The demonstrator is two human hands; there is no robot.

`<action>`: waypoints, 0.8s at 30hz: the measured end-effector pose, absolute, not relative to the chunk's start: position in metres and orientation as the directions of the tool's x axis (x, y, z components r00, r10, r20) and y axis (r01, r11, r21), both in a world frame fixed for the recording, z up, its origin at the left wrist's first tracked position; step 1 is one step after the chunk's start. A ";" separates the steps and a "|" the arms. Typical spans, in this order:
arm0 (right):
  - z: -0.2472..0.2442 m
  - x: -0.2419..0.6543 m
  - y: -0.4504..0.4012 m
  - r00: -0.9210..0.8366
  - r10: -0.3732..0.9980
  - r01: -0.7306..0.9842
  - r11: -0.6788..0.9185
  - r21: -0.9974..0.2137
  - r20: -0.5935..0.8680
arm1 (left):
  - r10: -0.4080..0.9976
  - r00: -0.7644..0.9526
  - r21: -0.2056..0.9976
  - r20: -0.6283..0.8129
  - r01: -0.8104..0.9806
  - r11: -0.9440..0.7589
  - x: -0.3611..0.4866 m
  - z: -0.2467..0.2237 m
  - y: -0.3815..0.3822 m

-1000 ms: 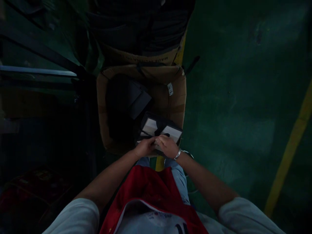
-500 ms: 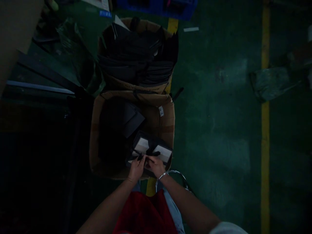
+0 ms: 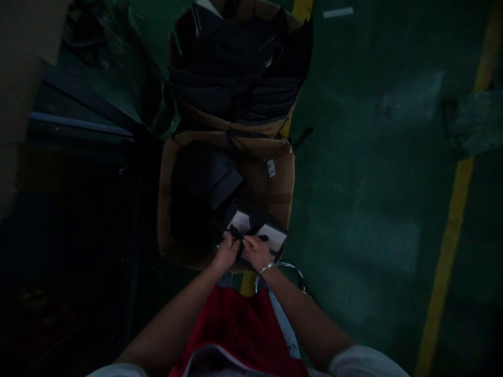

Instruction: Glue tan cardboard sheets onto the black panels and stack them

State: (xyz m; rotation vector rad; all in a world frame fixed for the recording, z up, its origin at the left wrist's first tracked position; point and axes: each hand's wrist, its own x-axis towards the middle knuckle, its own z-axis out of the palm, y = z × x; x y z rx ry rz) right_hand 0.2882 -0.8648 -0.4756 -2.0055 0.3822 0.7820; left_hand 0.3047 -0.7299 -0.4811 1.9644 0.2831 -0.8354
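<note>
A bundle of dark and pale flat pieces (image 3: 274, 236) lies tilted in the near right corner of an open cardboard box (image 3: 283, 184), with a black strip (image 3: 256, 222) across it. My left hand (image 3: 228, 252) is closed at the bundle's left part, its fingertips pinching the black strip. Beside it my right hand (image 3: 257, 252) is closed too, thumb and finger pinching the same strip close to the left fingertips. Dark folded pieces (image 3: 225, 180) rest deeper in the box, whose left inside is in shadow.
Beyond the box, a second carton (image 3: 257, 127) is filled with dark flat pieces (image 3: 236, 68). Clear plastic wrap (image 3: 157, 104) and metal bars (image 3: 82, 123) lie left. More plastic (image 3: 481, 123) is at the far right. A metal ring (image 3: 293, 268) shows near my right wrist.
The view has shifted and turned, so the boxes appear lower-angled and further right. Both hands remain at the black strip, with their fingertips slightly apart now.
</note>
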 end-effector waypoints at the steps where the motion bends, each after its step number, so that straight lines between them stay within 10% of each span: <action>1: -0.471 0.290 -0.864 0.777 0.101 -0.420 -0.652 -0.631 -0.622 | -0.101 0.739 0.664 -0.666 0.527 -0.530 0.304 -0.480 -0.731; 6: -0.459 0.300 -0.857 0.657 0.257 -0.102 -0.901 -0.422 -0.708 | 0.017 0.743 0.596 -0.669 0.549 -0.586 0.301 -0.465 -0.740; 11: -0.461 0.302 -0.862 0.622 0.381 0.004 -0.875 -0.484 -0.684 | -0.138 0.797 0.562 -0.587 0.279 -0.779 0.306 -0.447 -0.748; 24: -0.477 0.331 -0.891 0.417 0.282 -0.592 -0.637 -0.494 -0.864 | -0.540 0.718 0.841 -0.440 0.119 -0.527 0.328 -0.477 -0.723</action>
